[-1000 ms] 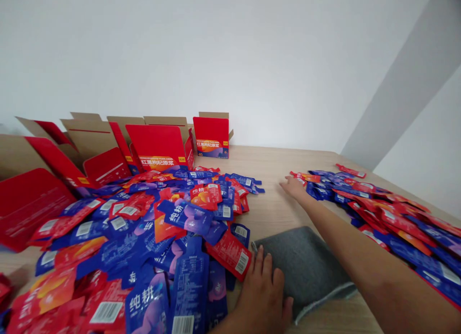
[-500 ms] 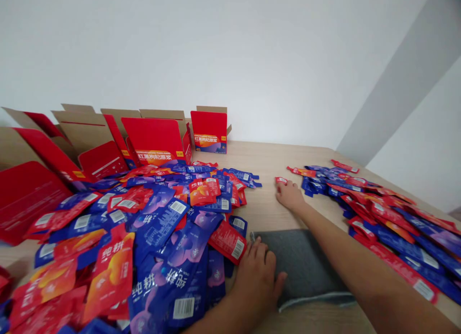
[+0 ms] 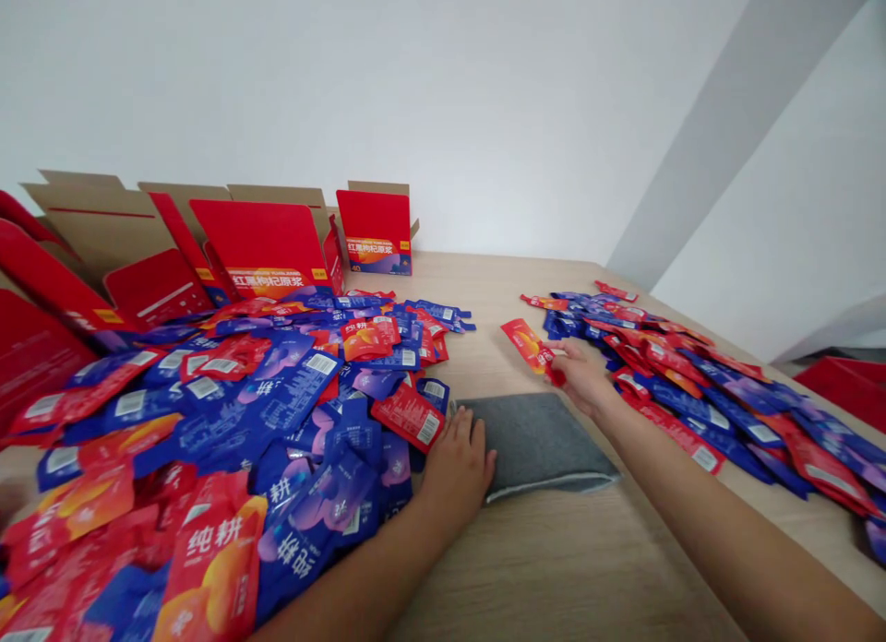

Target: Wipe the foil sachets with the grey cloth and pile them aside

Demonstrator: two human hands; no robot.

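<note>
My right hand [image 3: 580, 374] pinches the end of a red and orange drink pouch [image 3: 524, 344], which is held up over the table beyond a grey cloth [image 3: 544, 439]. My left hand [image 3: 458, 457] lies flat with its fingers stretched out at the cloth's left edge. Close beside those fingers is a red pouch [image 3: 408, 415] with its barcode side up. It belongs to a big loose heap of red and blue pouches [image 3: 305, 374] covering the left of the table. Whether the left fingertips touch that pouch, I cannot tell.
Open red cartons [image 3: 253, 241] stand behind the heap, with another red carton [image 3: 376, 231] just right of them. A long pile of overlapping pouches [image 3: 692, 374] runs along the table's right side. Something blurred shows at the left edge. A white wall [image 3: 484, 98] rises behind the table [image 3: 477, 268].
My right hand has lifted the red pouch off the table and drawn it nearer. The left hand stays by the cloth. The whole view has turned slightly to the right.
</note>
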